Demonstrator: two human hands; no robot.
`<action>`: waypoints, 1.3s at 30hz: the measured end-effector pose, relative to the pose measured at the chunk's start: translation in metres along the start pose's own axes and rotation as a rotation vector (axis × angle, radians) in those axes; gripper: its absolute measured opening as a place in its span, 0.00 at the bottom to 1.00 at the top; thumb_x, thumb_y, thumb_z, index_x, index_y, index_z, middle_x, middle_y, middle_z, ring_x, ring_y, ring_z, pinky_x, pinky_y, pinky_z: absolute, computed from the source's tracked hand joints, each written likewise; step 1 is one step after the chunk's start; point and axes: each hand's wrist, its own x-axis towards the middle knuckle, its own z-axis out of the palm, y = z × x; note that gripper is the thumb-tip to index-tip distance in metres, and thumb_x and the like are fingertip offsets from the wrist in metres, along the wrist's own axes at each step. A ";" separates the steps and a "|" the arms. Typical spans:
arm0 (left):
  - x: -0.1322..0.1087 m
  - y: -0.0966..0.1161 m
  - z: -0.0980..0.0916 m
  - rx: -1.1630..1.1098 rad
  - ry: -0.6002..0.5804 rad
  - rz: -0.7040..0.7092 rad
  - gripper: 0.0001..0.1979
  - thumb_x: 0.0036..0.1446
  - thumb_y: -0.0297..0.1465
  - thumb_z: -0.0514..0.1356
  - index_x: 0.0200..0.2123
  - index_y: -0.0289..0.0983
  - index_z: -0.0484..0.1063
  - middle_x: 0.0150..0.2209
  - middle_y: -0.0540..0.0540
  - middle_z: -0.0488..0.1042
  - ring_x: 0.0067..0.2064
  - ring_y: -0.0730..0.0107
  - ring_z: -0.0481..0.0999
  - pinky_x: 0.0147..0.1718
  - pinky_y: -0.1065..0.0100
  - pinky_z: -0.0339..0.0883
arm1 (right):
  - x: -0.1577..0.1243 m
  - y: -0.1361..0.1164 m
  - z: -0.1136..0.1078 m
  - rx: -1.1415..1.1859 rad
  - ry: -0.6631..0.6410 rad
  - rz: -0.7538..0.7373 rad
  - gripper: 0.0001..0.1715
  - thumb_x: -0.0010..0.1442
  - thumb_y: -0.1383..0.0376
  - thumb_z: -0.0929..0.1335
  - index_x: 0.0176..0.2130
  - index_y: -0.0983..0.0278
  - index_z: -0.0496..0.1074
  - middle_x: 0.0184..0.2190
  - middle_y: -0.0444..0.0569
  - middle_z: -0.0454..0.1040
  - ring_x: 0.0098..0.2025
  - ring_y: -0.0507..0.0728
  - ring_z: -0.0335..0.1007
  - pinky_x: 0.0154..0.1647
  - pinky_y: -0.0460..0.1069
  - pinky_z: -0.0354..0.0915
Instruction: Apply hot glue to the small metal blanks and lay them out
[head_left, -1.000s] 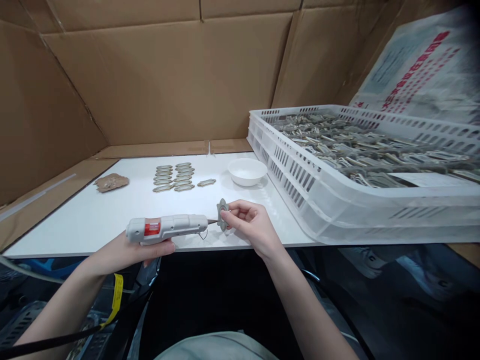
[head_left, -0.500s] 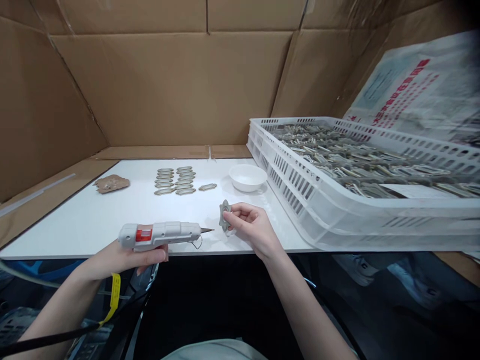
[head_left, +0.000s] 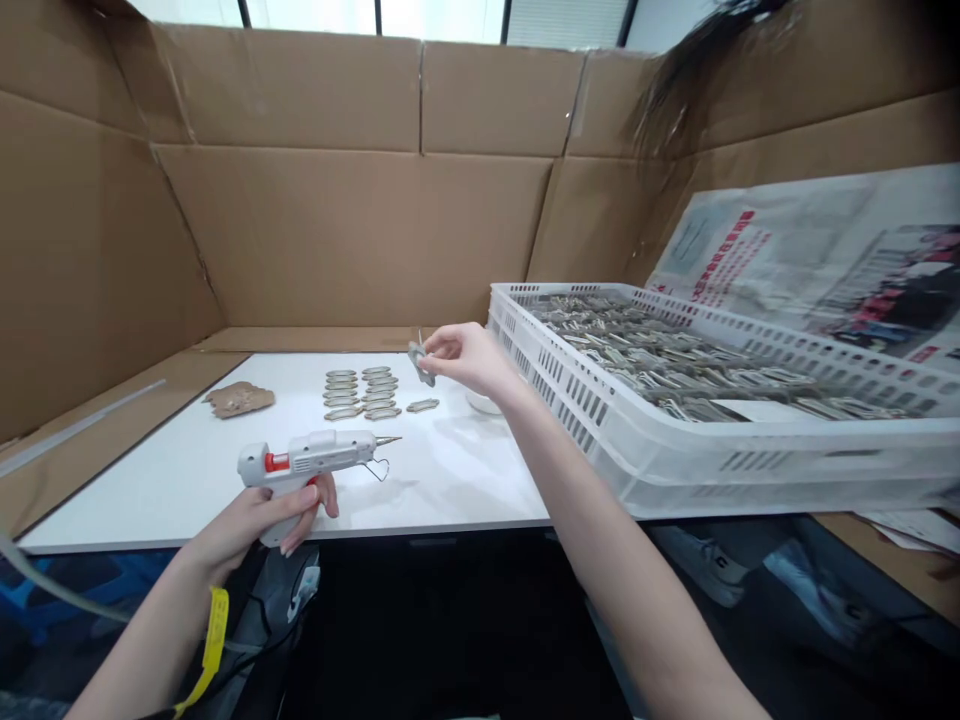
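My left hand is wrapped round the handle of a white glue gun with a red part near its rear; the metal nozzle points right, above the front of the white table. Between the thumb and fingers of my right hand is a small grey-green plate with a scalloped outline, held tilted over the far part of the table. Several similar flat plates lie in two columns on the tabletop, and a single plate rests just right of them. My right forearm and hand partly cover a white bowl.
A large white plastic crate full of such plates stands at the right. At the left lies a torn piece of brown cardboard. Cardboard walls surround the table's back and sides. Printed paper leans behind the crate.
My right hand has moved forward and left with the plate, from the table's front to beyond the single plate. The glue gun has turned more upright in my left hand. The view has tilted up.
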 end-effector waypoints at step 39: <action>-0.002 0.002 0.006 -0.120 -0.028 -0.090 0.28 0.62 0.50 0.52 0.19 0.37 0.72 0.22 0.46 0.71 0.28 0.68 0.70 0.38 0.67 0.66 | 0.110 0.066 0.057 -0.737 -0.836 0.076 0.19 0.45 0.66 0.77 0.41 0.63 0.80 0.44 0.47 0.78 0.42 0.57 0.73 0.37 0.46 0.63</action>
